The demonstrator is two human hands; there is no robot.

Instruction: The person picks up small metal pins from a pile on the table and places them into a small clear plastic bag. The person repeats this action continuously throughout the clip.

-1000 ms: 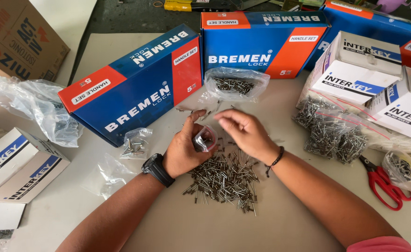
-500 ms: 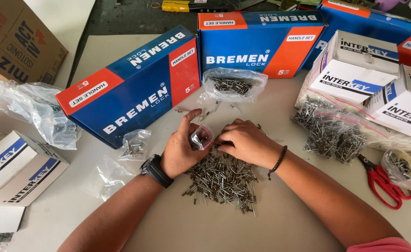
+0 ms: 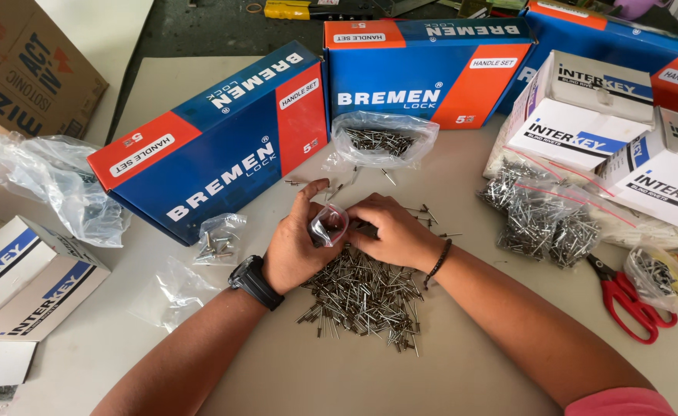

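Two hands, left hand and right hand, together clamped on one small clear bag above one rivet pile.

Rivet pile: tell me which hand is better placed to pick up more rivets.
Right, probably. The right hand rests palm-down at the rivet pile's top edge, fingers by the rivets. The left hand is occupied, pinching the small clear bag upright.
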